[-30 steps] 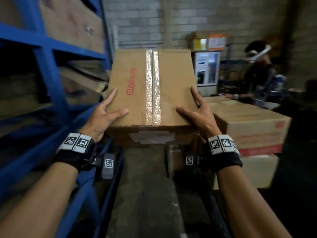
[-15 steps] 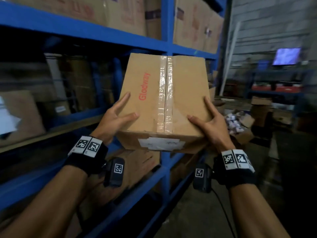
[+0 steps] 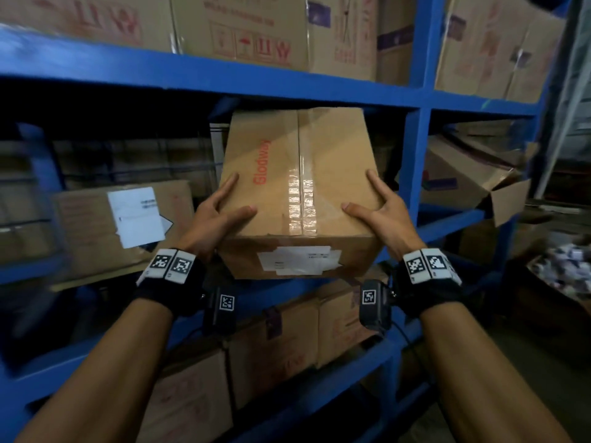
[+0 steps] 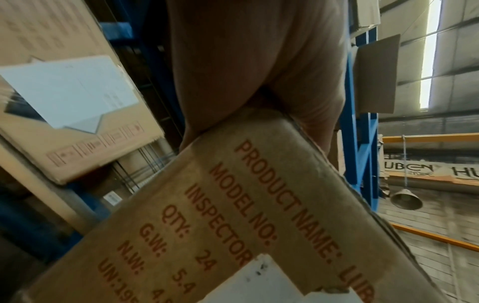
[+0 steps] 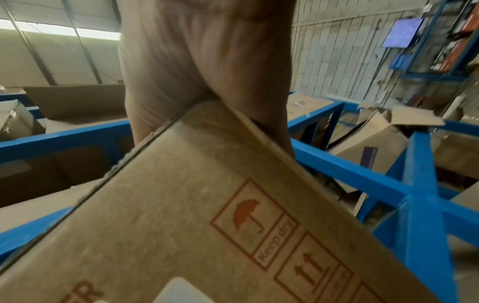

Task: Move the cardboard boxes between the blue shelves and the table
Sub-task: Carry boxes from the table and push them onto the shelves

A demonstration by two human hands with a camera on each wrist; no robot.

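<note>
A taped brown cardboard box (image 3: 297, 187) with red "Glodway" lettering is held up in front of the middle bay of the blue shelves (image 3: 224, 78), its far end just under the upper beam. My left hand (image 3: 220, 215) grips its near left corner, thumb on top. My right hand (image 3: 374, 206) grips the near right corner the same way. In the left wrist view, the left hand (image 4: 246, 71) clamps the printed side of the box (image 4: 233, 225). The right wrist view shows the right hand (image 5: 202, 61) on the box (image 5: 207, 205) side with the "Keep dry" mark.
A box with a white label (image 3: 121, 219) sits on the middle shelf to the left. More boxes fill the top shelf (image 3: 240, 27) and the lower shelf (image 3: 271, 340). A blue upright (image 3: 419, 171) stands right of the held box, with a crushed open box (image 3: 463, 174) beyond it.
The view has swung left from the aisle with stacked boxes to face the blue shelves. Both hands kept their grip and carried the box up to the middle shelf opening.
</note>
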